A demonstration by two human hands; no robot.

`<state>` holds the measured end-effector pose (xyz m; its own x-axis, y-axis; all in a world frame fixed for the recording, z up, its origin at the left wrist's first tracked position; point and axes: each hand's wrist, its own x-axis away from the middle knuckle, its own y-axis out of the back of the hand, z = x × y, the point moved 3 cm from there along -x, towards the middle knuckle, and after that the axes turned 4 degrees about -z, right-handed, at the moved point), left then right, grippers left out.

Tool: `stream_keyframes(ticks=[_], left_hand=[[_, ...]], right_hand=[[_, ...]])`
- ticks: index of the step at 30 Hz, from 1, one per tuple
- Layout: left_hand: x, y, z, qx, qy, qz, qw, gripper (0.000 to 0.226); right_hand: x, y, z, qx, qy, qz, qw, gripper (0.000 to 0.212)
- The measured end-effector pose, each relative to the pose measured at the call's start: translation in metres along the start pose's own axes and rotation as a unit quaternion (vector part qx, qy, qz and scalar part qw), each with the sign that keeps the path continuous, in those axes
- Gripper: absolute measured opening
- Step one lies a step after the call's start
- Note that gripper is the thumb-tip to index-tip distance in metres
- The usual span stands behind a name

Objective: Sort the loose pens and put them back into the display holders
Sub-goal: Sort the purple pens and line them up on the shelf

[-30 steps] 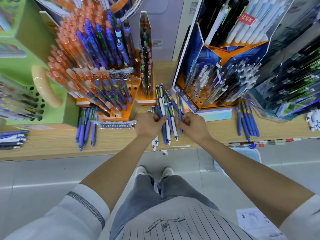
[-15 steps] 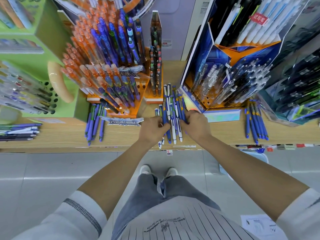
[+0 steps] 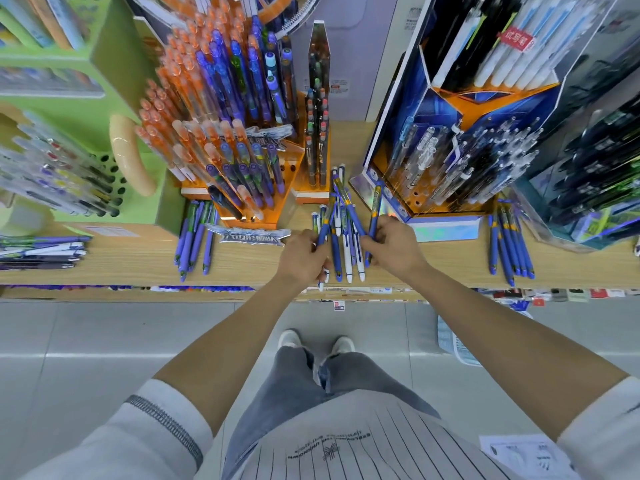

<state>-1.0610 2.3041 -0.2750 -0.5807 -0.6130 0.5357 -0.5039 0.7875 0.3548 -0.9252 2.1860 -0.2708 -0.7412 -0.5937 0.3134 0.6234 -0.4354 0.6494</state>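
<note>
- The loose pens [image 3: 341, 237] lie in a crossed bundle on the wooden shelf [image 3: 121, 265], between the orange display holder [image 3: 294, 157] and the blue display holder [image 3: 446, 226] — long axes run front to back, tips toward the shelf's front edge.
- The left hand [image 3: 301, 258] curls its fingers round the bundle's left pens; the right hand [image 3: 394, 247] pinches blue ones on its right.
- A left row of pens [image 3: 194, 237] and a right row of pens [image 3: 509, 244] lie well apart — bare wood between, grey floor [image 3: 86, 341] below.

Bright even light, wide-angle edge warping, blurred edges
</note>
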Motion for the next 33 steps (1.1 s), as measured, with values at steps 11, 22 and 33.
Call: stream_keyframes(ticks=[11,22,33], left_hand=[[0.007,-0.011,0.003,-0.011,-0.056,-0.079,0.995,0.024],[0.044,-0.052,0.001,-0.047,-0.137,-0.017,0.989,0.013],[0.076,-0.116,-0.016,0.066,-0.122,0.147,0.979,0.011]], right_hand=[[0.031,0.013,-0.015,-0.100,-0.030,0.056,0.993,0.011],[0.089,0.026,-0.046,-0.227,-0.054,-0.019,0.972,0.010],[0.145,0.065,-0.106,-0.267,-0.135,-0.135,0.945,0.010]])
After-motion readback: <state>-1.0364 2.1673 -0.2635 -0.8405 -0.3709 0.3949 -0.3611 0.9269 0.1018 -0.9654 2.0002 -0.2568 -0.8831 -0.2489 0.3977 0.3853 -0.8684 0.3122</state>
